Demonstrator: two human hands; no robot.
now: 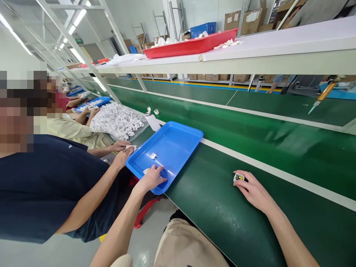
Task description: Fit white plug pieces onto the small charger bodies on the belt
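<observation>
In the head view, the person's left arm ran up from six o'clock towards eleven, bare forearm nearly straight, and the left hand lay palm down over the near corner of the blue tray. Its fingers were bent and spread low across the tray floor, fingertips on a small white piece that showed at nine o'clock of the hand. Whether that grip had closed on the piece or only rested on it could not be told.

A second white piece lay loose in the tray at twelve o'clock of the left hand, apart from the fingers.

The right arm came in from five o'clock, the wrist flat on the green worktop. The right hand lay knuckles up, its grip pinching a white adapter between thumb and forefinger at ten o'clock of the hand. The adapter sat low on the worktop, well apart from the tray at about three o'clock of it.

A co-worker's hand touched the tray's rim at nine o'clock. Beyond the tray at eleven o'clock stood a white bottle, with a heap of bagged white parts just beside it. A red tray sat on the shelf at twelve o'clock.
</observation>
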